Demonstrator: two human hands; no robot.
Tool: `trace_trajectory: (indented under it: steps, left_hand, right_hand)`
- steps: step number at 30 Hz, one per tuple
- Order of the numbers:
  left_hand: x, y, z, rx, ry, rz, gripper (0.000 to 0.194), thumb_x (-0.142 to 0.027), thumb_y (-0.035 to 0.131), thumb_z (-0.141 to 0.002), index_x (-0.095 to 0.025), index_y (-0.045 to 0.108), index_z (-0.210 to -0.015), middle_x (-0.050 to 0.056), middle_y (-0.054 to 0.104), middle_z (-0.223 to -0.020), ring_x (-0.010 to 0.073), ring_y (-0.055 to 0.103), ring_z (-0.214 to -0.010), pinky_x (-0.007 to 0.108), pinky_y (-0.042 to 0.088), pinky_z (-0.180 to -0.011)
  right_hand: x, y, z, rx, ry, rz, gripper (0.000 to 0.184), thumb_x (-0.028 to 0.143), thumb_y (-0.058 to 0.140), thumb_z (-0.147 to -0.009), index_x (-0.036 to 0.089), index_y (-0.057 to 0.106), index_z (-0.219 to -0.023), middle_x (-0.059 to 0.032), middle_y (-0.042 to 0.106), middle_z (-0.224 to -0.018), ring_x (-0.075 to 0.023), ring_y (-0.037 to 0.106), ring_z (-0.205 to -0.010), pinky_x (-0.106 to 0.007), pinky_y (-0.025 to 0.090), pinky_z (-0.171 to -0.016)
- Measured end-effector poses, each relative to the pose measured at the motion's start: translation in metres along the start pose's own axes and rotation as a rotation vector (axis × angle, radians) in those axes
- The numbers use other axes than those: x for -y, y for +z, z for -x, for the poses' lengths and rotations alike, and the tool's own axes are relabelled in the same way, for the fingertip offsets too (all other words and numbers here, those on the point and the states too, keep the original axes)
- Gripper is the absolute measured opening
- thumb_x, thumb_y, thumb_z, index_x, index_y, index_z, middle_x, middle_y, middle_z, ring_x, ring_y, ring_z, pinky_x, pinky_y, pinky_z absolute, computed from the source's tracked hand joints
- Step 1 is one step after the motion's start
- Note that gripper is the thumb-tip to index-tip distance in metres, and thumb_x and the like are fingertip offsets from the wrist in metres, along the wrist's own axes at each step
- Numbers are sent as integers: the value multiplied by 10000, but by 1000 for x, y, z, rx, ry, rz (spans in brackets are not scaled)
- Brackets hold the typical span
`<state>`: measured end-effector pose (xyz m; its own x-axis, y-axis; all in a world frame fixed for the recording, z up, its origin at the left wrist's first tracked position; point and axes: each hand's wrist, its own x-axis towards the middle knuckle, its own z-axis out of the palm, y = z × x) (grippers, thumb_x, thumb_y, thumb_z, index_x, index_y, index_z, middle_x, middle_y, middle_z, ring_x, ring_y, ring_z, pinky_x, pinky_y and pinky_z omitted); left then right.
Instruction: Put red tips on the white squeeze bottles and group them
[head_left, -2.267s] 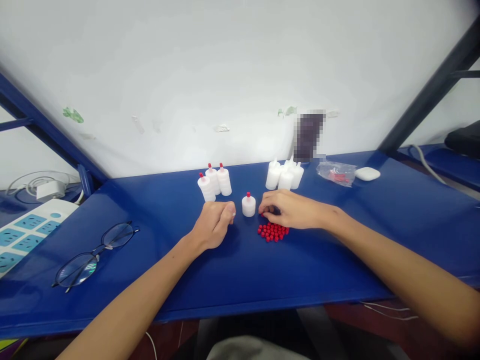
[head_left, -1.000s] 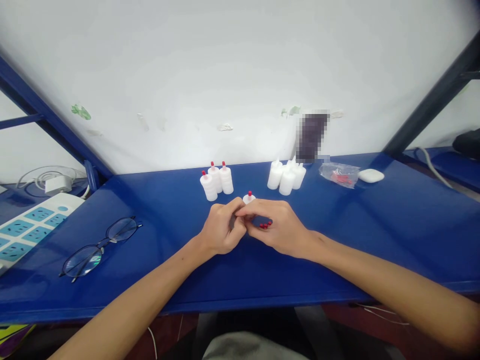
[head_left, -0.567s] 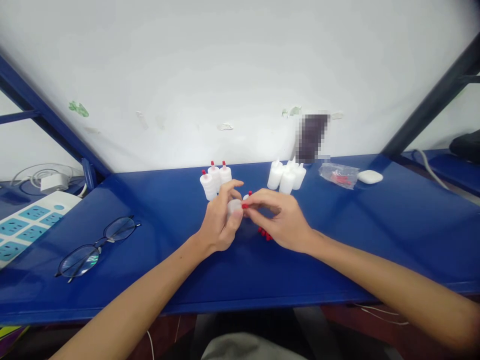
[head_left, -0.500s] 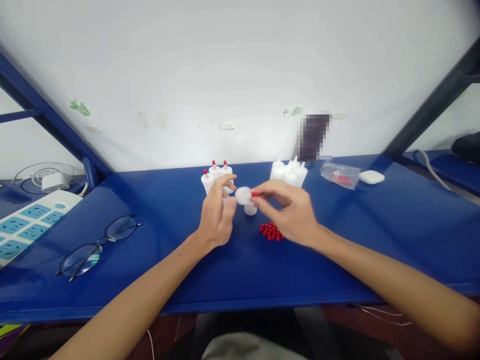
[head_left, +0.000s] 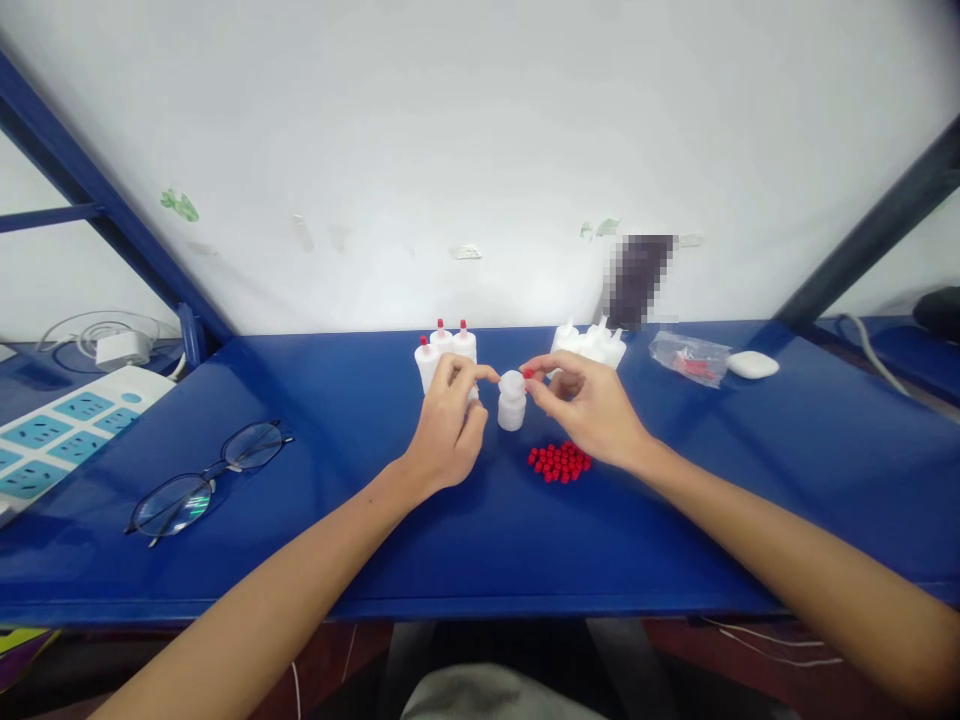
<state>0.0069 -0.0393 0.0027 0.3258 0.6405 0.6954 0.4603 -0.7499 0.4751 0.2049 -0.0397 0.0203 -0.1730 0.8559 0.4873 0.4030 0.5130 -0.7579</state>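
A: Hands?
B: Right hand (head_left: 596, 410) in from lower right, thumb and index pinched narrow on the red cap (head_left: 529, 373) of a white bottle (head_left: 512, 381). Bottle's sideways, cap toward that hand, rounded end facing left and toward the camera.
A: Left?
B: Left hand (head_left: 446, 428) in from lower left, half-open, index stretched right toward the held bottle, thumb lower and apart. Nothing seen in its grip. Can't tell if the index tip touches or just falls short.
A: Where's the held one, exactly?
B: Between the hands, overlapping the top of an upright white bottle (head_left: 511, 413) on the tabletop (head_left: 465, 545). Can't tell if they're in contact.
A: Room?
B: Loose red caps (head_left: 559, 461) in a pile just below the right hand. Left capped bottles (head_left: 426, 362) right behind left fingers; right bottles (head_left: 611, 350) right behind right hand, partly hidden. Front edge (head_left: 525, 606) well below both hands, broad strip of blue between. Back edge meets the wall (head_left: 480, 150) behind the bottle groups.
A: Sides?
B: Glasses (head_left: 174, 503) well left, power strip (head_left: 142, 385) beyond. Plastic bag (head_left: 686, 358) and white case (head_left: 753, 365) off right, near each other.
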Motion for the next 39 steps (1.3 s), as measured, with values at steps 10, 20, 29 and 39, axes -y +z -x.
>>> trace_trajectory:
  steps: [10,20,29,39]
  left_hand:
    - [6,5,3,-21,46,28,215,-215,561,-947,-192,508,-1154,59,587,-1019,171,593,-910,301,504,-820]
    - [3,6,7,-37,229,80,255,-310,740,-845,-193,549,-966,-16,639,-826,96,606,-695,202,499,-654]
    - [-1,5,7,-64,232,96,201,-284,714,-863,-191,549,-931,-19,630,-784,84,590,-648,188,488,-615]
    - [-9,11,8,-116,-77,388,171,-332,587,-950,-216,467,-988,-52,510,-730,73,591,-573,164,474,-522]
  right_hand:
    - [6,1,12,-164,-237,19,87,246,639,-890,210,657,-968,-7,684,-850,-98,582,-587,-259,496,-547]
    - [21,6,21,-25,-185,-138,67,219,663,-882,208,635,-942,3,707,-851,-84,611,-543,-237,510,-499]
    - [17,4,22,-42,-304,-22,40,213,635,-895,215,642,-935,4,722,-839,-109,654,-616,-247,547,-572]
    - [14,17,27,-54,-683,341,529,154,615,-833,196,443,-1331,-91,688,-1151,-218,682,-1011,-362,593,-875]
